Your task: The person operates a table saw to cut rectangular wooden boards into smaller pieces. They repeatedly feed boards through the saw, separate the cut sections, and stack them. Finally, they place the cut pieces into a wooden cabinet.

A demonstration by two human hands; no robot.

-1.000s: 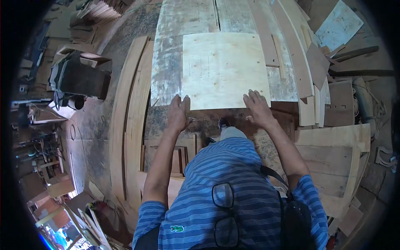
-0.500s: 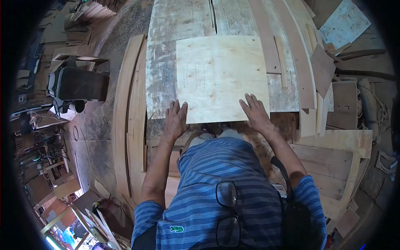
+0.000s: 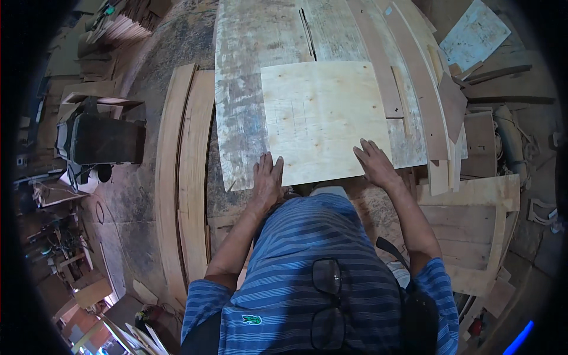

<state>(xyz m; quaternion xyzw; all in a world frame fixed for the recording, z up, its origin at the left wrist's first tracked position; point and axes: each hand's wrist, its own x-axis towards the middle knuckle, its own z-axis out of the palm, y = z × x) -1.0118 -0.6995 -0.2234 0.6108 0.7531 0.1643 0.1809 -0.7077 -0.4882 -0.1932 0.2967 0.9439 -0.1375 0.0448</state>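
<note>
A pale square plywood sheet (image 3: 325, 118) lies flat on a paint-smeared worktable (image 3: 239, 118), its near edge reaching slightly past the table's front. Small knots and faint pencil lines mark its face. My left hand (image 3: 268, 177) rests at the sheet's near left corner, fingers stretched forward. At the near right corner my right hand (image 3: 375, 163) lies with fingers spread on the surface. Neither hand is closed round anything that shows; the undersides of both hands are hidden.
Long boards (image 3: 192, 171) stand along the table's left side. Wood strips (image 3: 421, 83) lie on its right part. A dark machine-like box (image 3: 106, 139) sits farther left on the floor. A framed wooden panel (image 3: 461, 234) is at the right, and scrap piles (image 3: 118, 26) are at the far left.
The whole view has shifted and turned slightly, so sheet and table sit lower and tilted in the picture. Both hands keep their places at the sheet's near corners.
</note>
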